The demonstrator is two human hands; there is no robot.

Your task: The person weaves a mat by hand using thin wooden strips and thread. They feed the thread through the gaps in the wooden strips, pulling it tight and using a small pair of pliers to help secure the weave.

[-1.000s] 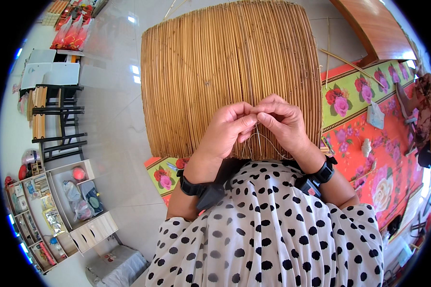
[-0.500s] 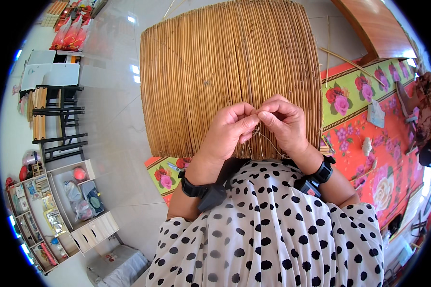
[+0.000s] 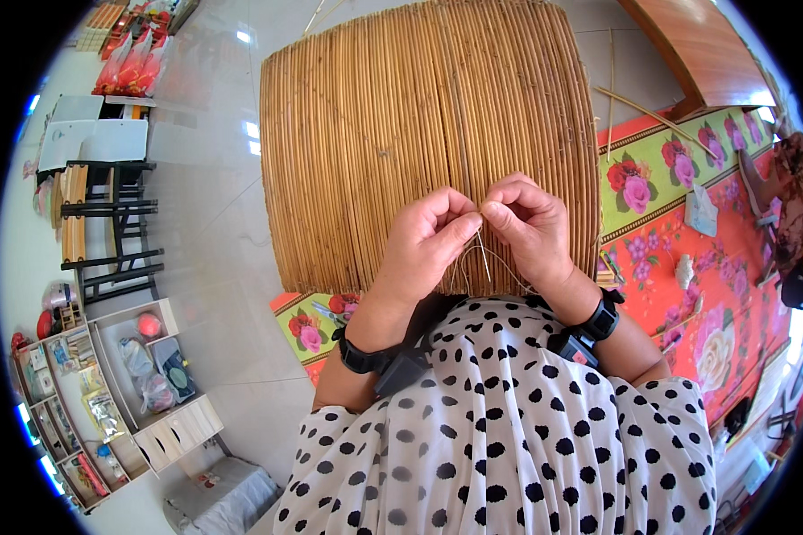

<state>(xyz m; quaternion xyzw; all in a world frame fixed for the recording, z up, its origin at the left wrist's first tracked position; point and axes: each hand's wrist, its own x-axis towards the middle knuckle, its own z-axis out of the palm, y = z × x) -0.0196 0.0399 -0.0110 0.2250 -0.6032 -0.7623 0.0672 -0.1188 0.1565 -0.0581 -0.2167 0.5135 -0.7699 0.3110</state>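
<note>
My left hand [image 3: 433, 239] and my right hand [image 3: 531, 230] meet at the fingertips, thumbs pinched against forefingers. A thin, pale needle [image 3: 484, 256] slants down from where the fingertips touch. Fine light thread [image 3: 507, 260] hangs in loops beside it. Which fingers grip the needle and which the thread is hidden at the pinch. Under my hands lies a stiff mat of brown plant stalks [image 3: 357, 152], set side by side, its near edge against my lap.
A red floral mat [image 3: 642, 285] spreads at the right, with a white packet [image 3: 700, 212] on it. A wooden furniture piece [image 3: 714, 62] stands far right, near loose stalks [image 3: 656, 119]. At left are folded black-legged stools [image 3: 111, 214] and a shelf unit [image 3: 129, 334]. Another person's leg [image 3: 763, 189] shows at right.
The needle now shows plainly below my fingertips, and the thread loop hangs wider. Both hands stay together in nearly the same spot.
</note>
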